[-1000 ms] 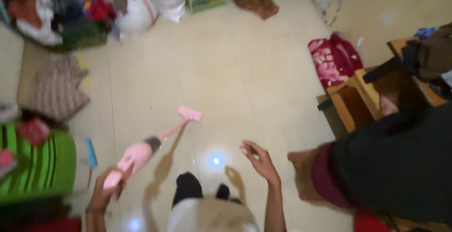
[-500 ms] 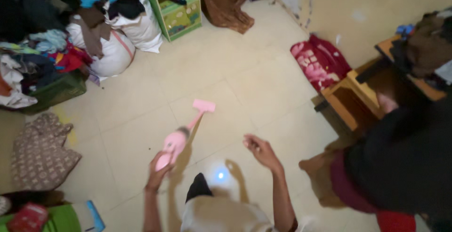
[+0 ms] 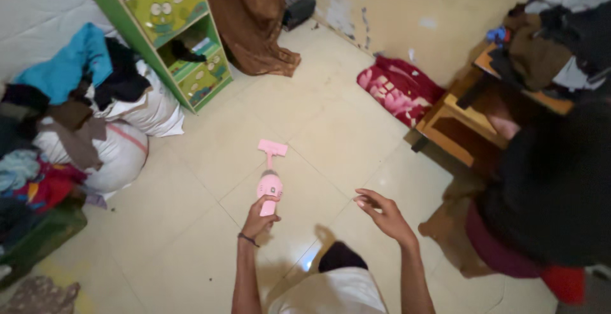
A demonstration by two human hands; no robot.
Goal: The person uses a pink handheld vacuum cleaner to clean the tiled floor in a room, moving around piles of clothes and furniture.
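My left hand [image 3: 259, 220] grips the handle of a small pink hand-held vacuum [image 3: 270, 180]. Its flat pink nozzle [image 3: 272, 148] points away from me, just above the cream tiled floor [image 3: 210, 155]. My right hand [image 3: 384, 213] hovers to the right with fingers spread and nothing in it. A thin band sits on my left wrist.
A green shelf unit [image 3: 167, 21] stands at the back left beside a brown cloth [image 3: 251, 21]. White sacks and piled clothes [image 3: 83, 116] lie at the left. A red blanket [image 3: 398, 88] and a wooden table [image 3: 471, 123] are at the right, with dark clothes [image 3: 547, 180] close by.
The view has swung left to right and tilted up, so the shelf and wall now show. My left hand brought the vacuum toward the middle, its nozzle now pointing straight ahead.
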